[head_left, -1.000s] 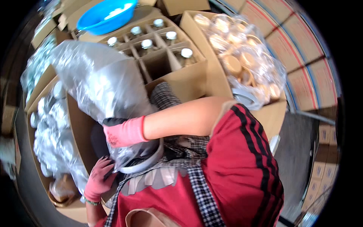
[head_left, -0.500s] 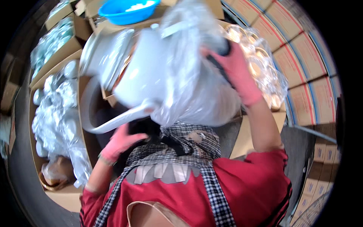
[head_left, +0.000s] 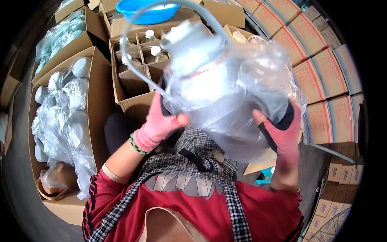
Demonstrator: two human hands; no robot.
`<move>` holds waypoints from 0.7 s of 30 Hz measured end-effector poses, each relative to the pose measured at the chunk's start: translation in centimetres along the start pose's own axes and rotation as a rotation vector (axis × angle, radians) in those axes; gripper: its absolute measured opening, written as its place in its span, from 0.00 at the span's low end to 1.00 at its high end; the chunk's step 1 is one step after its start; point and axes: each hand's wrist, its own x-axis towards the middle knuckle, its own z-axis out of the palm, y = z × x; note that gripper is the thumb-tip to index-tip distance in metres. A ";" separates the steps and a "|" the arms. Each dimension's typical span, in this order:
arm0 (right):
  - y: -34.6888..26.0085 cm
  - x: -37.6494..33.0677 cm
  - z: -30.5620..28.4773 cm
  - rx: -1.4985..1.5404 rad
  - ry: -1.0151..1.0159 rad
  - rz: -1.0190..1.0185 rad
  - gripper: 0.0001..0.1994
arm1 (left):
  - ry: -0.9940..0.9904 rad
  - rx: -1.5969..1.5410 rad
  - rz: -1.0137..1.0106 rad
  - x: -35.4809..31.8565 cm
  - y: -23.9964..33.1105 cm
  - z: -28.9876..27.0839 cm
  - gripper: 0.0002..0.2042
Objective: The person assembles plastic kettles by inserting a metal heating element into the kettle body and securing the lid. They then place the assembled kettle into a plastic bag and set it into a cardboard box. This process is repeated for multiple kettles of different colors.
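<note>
The plastic-wrapped vessel is held above the checked apron between both hands. The left hand, lower and apart half a second earlier, now grips its left side; the right hand has moved lower along the right. The grey hoop, previously nearer the body, now arches over the divided carton.

Grey floor under cardboard boxes
</note>
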 end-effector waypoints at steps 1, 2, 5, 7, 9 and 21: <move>-1.0 0.5 0.3 0.013 -0.008 -0.045 0.19 | 0.074 0.248 -0.009 0.0 0.7 -0.8 0.42; -1.7 0.7 1.0 0.025 -0.016 -0.089 0.19 | 0.175 0.279 -0.009 0.1 1.6 -1.6 0.33; -2.1 -0.2 3.2 0.066 0.026 -0.099 0.22 | 0.470 -0.104 0.044 1.7 5.6 -1.9 0.08; -0.6 -0.5 5.0 0.068 -0.139 -0.141 0.23 | 0.589 -0.117 0.081 1.0 6.6 -3.1 0.14; 1.2 -1.9 6.3 0.068 -0.213 -0.121 0.25 | 0.352 0.124 0.258 -1.3 6.2 -7.0 0.19; 18.3 2.4 -5.8 -0.194 0.285 0.290 0.33 | 0.412 0.387 0.011 -7.0 5.2 -7.1 0.15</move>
